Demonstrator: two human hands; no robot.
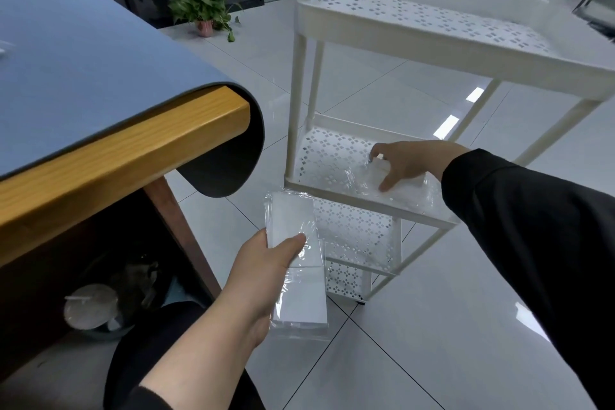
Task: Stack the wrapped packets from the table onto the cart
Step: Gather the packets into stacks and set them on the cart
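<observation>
Landmark: white three-tier cart (346,28), perforated shelves, raised rims, standing on pale tiled floor (416,326).

1. Table (109,143), far left of the cart. Wooden edge, blue mat (83,53) draped over it; the mat's rounded corner curls down past the table corner and hangs free. A strip of open floor separates this corner from the cart's left posts.
2. Bin (96,313), under the table, well left of the cart, holding a lidded cup.
3. Potted plant (203,10), on the floor behind the table, left of the cart's top tier.
4. Left hand (266,263), low, just left of the cart's bottom tier. Thumb across the top face and fingers beneath, clamped on a stack of wrapped packets (299,276): white contents in clear film. The stack is in the air, its far end overlapping the bottom shelf's front-left corner in view; whether it touches the rim cannot be told.
5. Right hand (399,163), inside the middle tier (327,160), reached in from the cart's right side in a dark sleeve. Fingers spread and bent down onto a second wrapped packet (372,180) lying on that shelf against its front rim; the thumb rests at the packet's near edge. The shelf's left half is bare perforated surface.
6. Top tier: perforated floor showing along its whole visible length.
7. Floor right of and in front of the cart: open tile.
</observation>
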